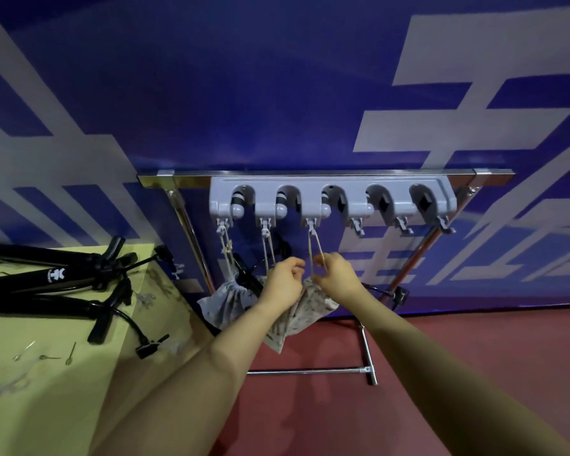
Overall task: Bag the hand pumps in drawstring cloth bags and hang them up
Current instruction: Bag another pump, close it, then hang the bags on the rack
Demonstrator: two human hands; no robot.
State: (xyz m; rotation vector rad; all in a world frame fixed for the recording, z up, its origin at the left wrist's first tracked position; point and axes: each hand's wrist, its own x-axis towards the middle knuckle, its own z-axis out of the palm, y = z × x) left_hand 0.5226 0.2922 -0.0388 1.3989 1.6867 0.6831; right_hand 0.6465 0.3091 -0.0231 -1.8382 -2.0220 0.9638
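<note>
both hands, left hand (pixel 282 280) and right hand (pixel 338 274), pinching twisted drawstring (pixel 314 250) above crumpled cloth bag (pixel 313 307)

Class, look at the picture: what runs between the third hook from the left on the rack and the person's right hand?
In the head view, a taut beige drawstring runs from the third hook down to the right hand, which pinches it.

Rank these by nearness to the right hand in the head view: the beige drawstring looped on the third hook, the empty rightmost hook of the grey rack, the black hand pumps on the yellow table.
1. Beige drawstring, pinched in the right hand.
2. Empty rightmost hook, up and right.
3. Black hand pumps, far left.
</note>
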